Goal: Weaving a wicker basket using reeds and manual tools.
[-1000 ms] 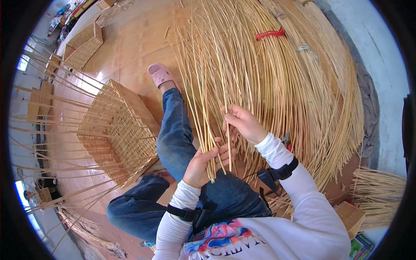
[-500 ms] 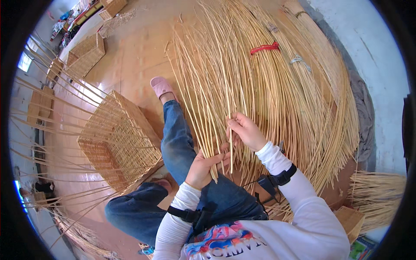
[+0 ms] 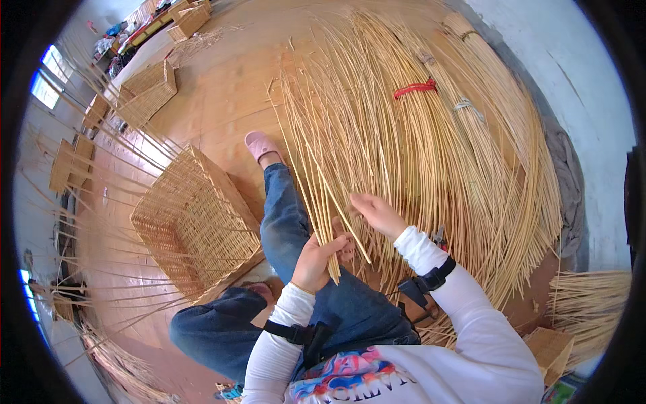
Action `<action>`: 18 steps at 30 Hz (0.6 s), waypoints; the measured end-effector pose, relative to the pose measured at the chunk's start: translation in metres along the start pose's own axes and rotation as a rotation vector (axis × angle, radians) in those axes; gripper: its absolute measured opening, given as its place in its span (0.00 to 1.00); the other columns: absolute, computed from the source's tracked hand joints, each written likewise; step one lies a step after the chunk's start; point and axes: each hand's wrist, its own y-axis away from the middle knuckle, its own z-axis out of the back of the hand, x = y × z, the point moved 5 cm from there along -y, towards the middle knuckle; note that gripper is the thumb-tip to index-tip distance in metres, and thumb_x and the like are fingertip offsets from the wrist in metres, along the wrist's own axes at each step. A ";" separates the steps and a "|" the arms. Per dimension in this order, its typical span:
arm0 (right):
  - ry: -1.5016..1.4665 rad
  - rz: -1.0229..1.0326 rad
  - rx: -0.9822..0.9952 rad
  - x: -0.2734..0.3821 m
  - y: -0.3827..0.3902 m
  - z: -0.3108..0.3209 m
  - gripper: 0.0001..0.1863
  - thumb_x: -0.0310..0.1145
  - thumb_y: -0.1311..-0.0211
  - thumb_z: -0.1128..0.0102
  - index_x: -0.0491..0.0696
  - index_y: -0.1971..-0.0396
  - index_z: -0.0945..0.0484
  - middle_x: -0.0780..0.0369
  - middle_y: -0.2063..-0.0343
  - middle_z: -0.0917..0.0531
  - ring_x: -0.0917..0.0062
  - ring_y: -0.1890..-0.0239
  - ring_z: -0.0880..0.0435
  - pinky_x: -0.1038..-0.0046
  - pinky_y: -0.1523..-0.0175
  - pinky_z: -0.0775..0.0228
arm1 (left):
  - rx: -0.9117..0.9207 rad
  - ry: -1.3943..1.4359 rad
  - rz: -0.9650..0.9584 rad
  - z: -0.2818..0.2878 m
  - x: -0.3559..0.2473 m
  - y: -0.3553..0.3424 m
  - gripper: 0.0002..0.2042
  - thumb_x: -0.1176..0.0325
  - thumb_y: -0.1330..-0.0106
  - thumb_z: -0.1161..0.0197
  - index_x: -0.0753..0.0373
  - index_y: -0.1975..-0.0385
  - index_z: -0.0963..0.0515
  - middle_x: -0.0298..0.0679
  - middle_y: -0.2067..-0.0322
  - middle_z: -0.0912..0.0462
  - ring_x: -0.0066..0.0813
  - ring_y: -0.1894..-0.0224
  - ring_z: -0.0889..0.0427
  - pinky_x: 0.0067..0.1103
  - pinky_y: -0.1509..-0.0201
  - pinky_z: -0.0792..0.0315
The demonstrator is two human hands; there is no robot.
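I see the left hand (image 3: 315,264) curled around a slim bunch of canes (image 3: 323,222), held over the person's jeans (image 3: 282,232); the right hand (image 3: 378,214) hovers just beside, fingers pointing leftward, but I cannot tell whether they pinch anything; a woven basket (image 3: 225,192) sits farther left

the left fingers (image 3: 333,247) hide part of the held rods (image 3: 324,214); the shirt (image 3: 471,367) is cut off below.

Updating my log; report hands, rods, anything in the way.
Left hand: closed around several pale rods. Right hand: beside them, grip unclear. Possibly in the way: spread rods below right hand.
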 end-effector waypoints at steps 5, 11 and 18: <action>0.223 0.194 0.008 0.026 0.016 -0.040 0.18 0.41 0.30 0.49 0.39 0.59 0.24 0.64 0.82 0.20 0.79 0.80 0.22 0.75 0.70 0.29 | 0.078 0.039 0.085 0.003 0.001 0.013 0.20 0.73 0.29 0.46 0.60 0.38 0.35 0.37 0.67 0.22 0.20 0.74 0.28 0.16 0.74 0.32; 0.186 0.119 -0.328 -0.033 0.016 -0.005 0.15 0.38 0.28 0.55 0.43 0.60 0.24 0.59 0.83 0.21 0.74 0.79 0.20 0.70 0.71 0.28 | 0.128 0.171 0.049 0.010 -0.009 0.033 0.17 0.63 0.25 0.54 0.59 0.39 0.37 0.36 0.73 0.25 0.19 0.81 0.34 0.15 0.79 0.41; 0.995 0.571 -0.406 0.035 0.035 -0.013 0.28 0.27 0.41 0.45 0.50 0.38 0.35 0.51 0.35 0.38 0.58 0.34 0.37 0.56 0.32 0.46 | 0.202 0.096 0.015 0.010 -0.026 0.057 0.20 0.62 0.25 0.55 0.61 0.36 0.40 0.37 0.75 0.29 0.20 0.82 0.36 0.16 0.78 0.41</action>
